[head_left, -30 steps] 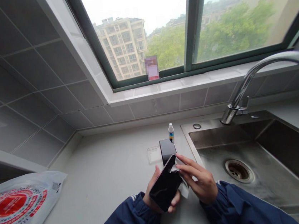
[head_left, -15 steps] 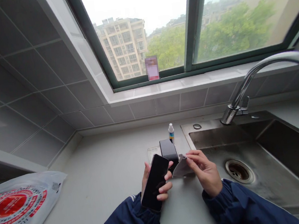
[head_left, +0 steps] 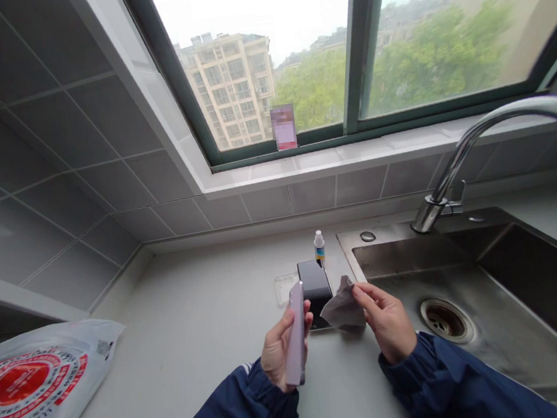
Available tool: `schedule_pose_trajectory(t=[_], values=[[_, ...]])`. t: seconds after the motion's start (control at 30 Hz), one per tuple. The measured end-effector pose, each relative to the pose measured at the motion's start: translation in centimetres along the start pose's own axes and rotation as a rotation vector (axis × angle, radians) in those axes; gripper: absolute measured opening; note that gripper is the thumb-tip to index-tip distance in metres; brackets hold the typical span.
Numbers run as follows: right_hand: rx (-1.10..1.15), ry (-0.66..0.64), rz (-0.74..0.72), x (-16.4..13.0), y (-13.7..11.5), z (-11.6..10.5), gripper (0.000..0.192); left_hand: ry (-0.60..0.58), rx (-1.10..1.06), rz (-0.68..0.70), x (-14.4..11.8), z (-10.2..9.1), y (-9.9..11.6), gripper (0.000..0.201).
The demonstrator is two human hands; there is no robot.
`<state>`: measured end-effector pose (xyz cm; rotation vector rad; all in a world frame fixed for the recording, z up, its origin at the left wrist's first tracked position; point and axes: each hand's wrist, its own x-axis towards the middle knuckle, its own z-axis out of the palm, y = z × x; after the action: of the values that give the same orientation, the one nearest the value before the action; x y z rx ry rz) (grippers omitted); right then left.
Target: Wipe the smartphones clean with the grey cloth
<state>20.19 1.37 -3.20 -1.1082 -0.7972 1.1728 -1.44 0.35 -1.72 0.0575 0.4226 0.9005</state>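
My left hand [head_left: 278,351] is wrapped round a smartphone [head_left: 297,341], which is turned edge-on with its pale purple side toward me. Between the thumb and fingers of my right hand [head_left: 388,320], a thin grey cloth [head_left: 346,308] is pinched and hangs down to the left. Behind both hands a black, glossy device [head_left: 313,282] lies on the counter. A clear phone case [head_left: 285,289] lies to its left, partly covered by it. Just beyond stands a small bottle [head_left: 319,244] with a white cap and a blue and yellow label.
To the right is a steel sink [head_left: 477,361] with a curved chrome faucet [head_left: 438,197]. A white plastic bag [head_left: 41,383] with red print lies at the left on the pale counter [head_left: 193,299]. A window [head_left: 310,135] rises behind.
My left hand has turned the smartphone from its black screen to its purple edge. In my right hand, the cloth now hangs more spread out.
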Motion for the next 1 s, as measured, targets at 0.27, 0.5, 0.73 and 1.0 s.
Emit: schedule_pose_trajectory(t=[0.27, 0.5, 0.73, 1.0], values=[[0.082, 0.082, 0.083, -0.3, -1.2, 0.4, 0.043, -0.056, 0.056, 0.003, -0.1, 1.6, -1.0, 0.06], [0.099, 0.112, 0.002, 0.3, -1.7, 0.3, 0.043, -0.209, 0.229, -0.04, 0.0, 1.0, -2.4, 0.068], [-0.097, -0.02, -0.445, -2.2, -2.8, 0.9, 0.016, -0.304, 0.292, -0.152, 0.1, 0.3, -3.3, 0.072], [-0.781, -0.82, -1.034, -5.1, -0.8, 1.5, 0.022, -0.164, 0.132, -0.024, 0.0, 0.8, -3.3, 0.063]])
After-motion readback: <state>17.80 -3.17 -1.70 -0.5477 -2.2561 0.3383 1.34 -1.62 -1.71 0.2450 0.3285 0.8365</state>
